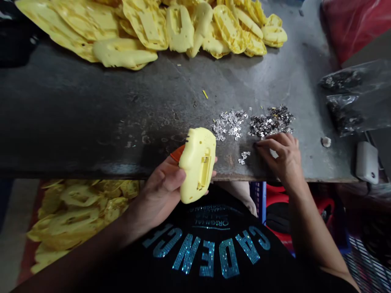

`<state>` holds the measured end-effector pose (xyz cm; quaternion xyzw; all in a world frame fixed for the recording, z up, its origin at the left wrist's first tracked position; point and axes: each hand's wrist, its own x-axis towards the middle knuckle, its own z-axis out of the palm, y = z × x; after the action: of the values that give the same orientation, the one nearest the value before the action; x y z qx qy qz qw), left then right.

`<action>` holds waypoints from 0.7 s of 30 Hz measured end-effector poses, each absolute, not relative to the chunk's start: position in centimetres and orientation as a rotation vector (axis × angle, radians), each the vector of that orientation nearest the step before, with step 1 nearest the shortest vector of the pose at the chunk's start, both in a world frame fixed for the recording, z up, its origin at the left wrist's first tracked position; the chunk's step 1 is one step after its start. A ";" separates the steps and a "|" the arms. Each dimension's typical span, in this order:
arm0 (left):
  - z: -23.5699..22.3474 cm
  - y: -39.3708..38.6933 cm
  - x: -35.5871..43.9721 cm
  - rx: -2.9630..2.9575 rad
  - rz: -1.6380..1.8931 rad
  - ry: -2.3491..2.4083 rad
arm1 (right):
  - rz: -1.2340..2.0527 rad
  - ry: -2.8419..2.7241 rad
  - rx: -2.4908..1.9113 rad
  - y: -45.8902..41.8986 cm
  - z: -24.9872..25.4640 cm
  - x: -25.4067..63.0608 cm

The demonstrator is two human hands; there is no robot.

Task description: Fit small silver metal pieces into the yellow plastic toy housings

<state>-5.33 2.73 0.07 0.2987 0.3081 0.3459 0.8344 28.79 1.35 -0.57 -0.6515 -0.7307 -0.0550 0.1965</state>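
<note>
My left hand (165,185) is wrapped around a pale yellow plastic shell (195,167) that has a rectangular recess, like a battery compartment, facing up. A small bit of orange (178,153) shows behind the shell by my fingers. At the near edge of a heap of dark metal contact pieces (271,121), my right hand (282,156) has thumb and forefinger pinched together. Whatever lies between those fingertips is too small to tell. Left of it are a silvery heap of similar pieces (230,124) and several loose ones (243,157) closer to the table edge.
Many yellow shells (180,30) are piled across the back of the grey table (76,114). More shells (79,215) fill a container below left. Bags of dark parts (345,110) and a white device (367,162) sit at right. Red items (276,199) lie in a blue crate below.
</note>
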 end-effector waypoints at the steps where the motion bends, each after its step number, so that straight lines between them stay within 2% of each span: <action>1: -0.1 2.8 -5.4 0.644 0.732 0.635 | -0.176 -2.025 -1.823 1.3 -0.3 28.8; 4: -0.3 2.8 -5.6 0.664 0.746 0.604 | -0.196 -1.989 -1.838 1.9 0.7 28.5; 13: 1.3 1.9 -5.8 0.612 0.703 0.699 | 0.163 -2.068 -1.804 -0.8 0.2 27.4; 21: 1.6 1.4 -4.5 0.654 0.708 0.634 | 0.015 -2.023 -1.757 -1.1 -2.0 26.8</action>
<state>-4.48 1.44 1.64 0.3091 0.2995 0.3346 0.8383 26.75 -1.12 -2.02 -0.6383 -0.7350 0.0055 0.2287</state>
